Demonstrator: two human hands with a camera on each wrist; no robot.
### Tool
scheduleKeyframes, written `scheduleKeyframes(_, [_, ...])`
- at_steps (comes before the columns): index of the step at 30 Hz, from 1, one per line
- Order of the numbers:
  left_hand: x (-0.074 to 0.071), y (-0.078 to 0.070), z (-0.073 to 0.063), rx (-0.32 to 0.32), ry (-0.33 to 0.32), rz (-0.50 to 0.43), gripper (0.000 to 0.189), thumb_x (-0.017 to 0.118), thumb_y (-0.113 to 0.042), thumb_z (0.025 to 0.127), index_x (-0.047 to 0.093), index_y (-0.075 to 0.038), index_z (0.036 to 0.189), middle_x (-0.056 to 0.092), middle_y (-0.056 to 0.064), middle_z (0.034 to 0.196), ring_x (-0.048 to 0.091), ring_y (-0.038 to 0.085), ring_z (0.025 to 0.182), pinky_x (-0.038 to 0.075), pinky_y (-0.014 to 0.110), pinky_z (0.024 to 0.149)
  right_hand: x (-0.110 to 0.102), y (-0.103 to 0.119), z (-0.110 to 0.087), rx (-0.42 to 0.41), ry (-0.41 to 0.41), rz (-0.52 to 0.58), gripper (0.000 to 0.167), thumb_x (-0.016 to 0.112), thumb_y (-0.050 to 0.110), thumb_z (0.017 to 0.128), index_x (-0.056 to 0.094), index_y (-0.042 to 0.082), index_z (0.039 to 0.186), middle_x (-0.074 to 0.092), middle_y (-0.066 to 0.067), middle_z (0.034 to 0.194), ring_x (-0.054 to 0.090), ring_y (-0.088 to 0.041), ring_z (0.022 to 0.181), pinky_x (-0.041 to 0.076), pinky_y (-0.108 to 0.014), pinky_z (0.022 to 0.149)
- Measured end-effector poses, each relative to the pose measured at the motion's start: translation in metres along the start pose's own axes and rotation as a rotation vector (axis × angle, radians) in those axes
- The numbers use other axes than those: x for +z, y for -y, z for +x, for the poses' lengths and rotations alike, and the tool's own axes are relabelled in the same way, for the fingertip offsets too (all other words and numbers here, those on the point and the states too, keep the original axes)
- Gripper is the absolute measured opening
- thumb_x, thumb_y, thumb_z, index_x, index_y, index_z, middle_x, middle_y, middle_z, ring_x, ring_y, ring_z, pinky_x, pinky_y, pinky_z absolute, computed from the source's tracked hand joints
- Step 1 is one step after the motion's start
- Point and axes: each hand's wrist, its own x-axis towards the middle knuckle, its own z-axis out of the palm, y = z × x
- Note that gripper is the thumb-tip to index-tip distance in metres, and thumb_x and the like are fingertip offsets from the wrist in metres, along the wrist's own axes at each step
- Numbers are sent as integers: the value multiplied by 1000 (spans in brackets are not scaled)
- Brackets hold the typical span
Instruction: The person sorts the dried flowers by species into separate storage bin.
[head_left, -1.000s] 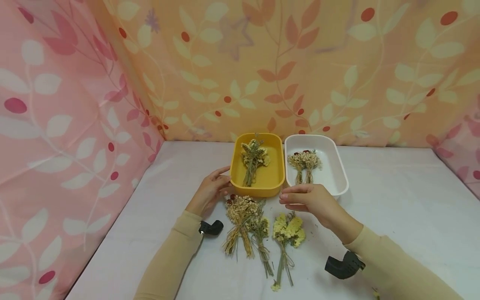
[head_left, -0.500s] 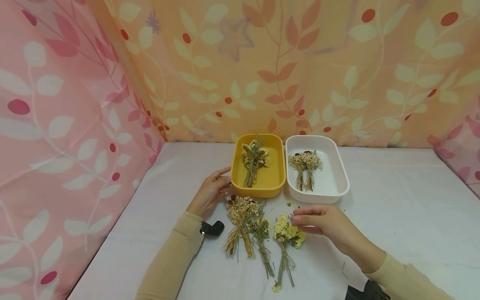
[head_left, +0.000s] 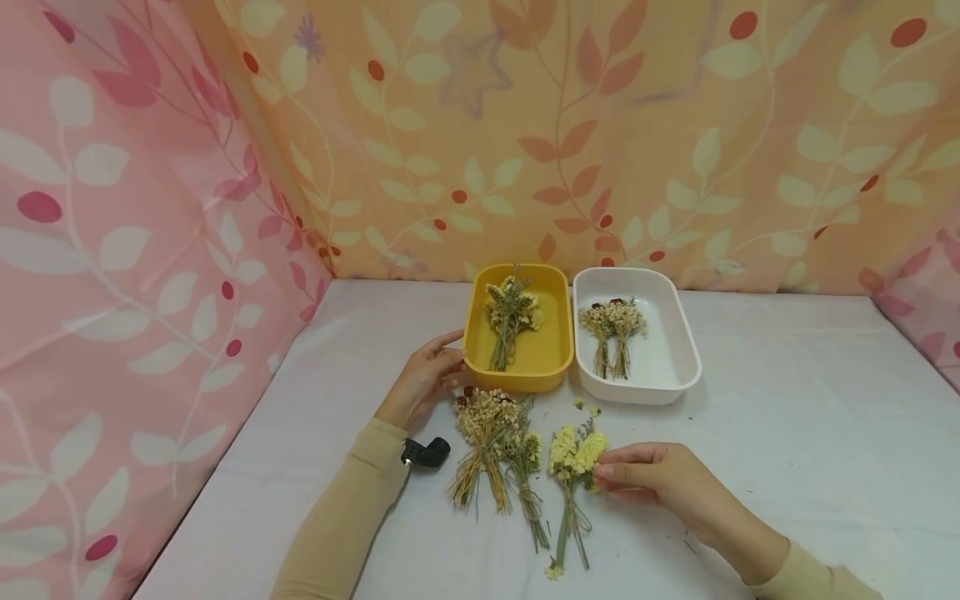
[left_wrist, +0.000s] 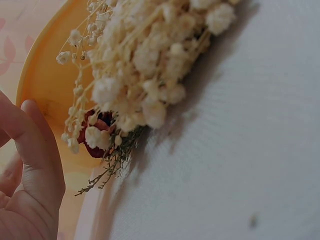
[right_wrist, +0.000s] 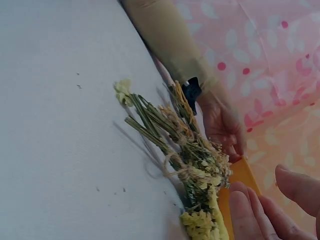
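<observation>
My left hand [head_left: 422, 385] touches the left side of a yellow plastic tray [head_left: 553, 346] with its fingertips, fingers fairly straight. Dried cream flower bunches with dark red blooms [head_left: 486, 417] lie just in front of that tray; in the left wrist view one flower head [left_wrist: 145, 65] covers part of the tray. My right hand [head_left: 663, 479] has its fingertips right at the edge of a twine-tied bunch of yellow dried flowers [head_left: 576, 452]. In the right wrist view its thumb stands apart from the fingers [right_wrist: 245, 210]. A slimmer tied bunch [head_left: 527, 467] lies between.
Dried yellow flowers [head_left: 510, 312] lie in the yellow tray. Beside it, a white tray [head_left: 671, 358] holds two small cream bunches [head_left: 611, 321]. Loose yellow bits [head_left: 579, 403] are scattered on the white cloth. Patterned fabric [head_left: 420, 167] hangs behind and at the sides.
My right hand has moved from the white tray's front edge down toward me, to the yellow flower bunch. My left hand has stayed at the yellow tray.
</observation>
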Motion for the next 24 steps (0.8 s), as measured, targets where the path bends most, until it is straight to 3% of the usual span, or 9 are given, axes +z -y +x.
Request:
scheduleKeyframes(11, [1, 0, -1, 3, -8, 1, 49, 61, -16, 100, 49, -18, 147, 62, -3, 95, 62, 5, 76, 51, 15, 58, 6, -22, -3, 51, 65, 39, 37, 75, 23, 89, 71, -7, 112, 78, -6, 94, 74, -11, 87, 61, -27, 79])
scheduleKeyframes(24, [1, -1, -1, -4, -15, 3, 48, 61, -15, 100, 50, -19, 146, 62, -2, 95, 63, 6, 77, 51, 16, 58, 12, -36, -3, 85, 123, 69, 30, 71, 18, 92, 71, -6, 110, 78, -8, 94, 75, -15, 87, 61, -29, 79])
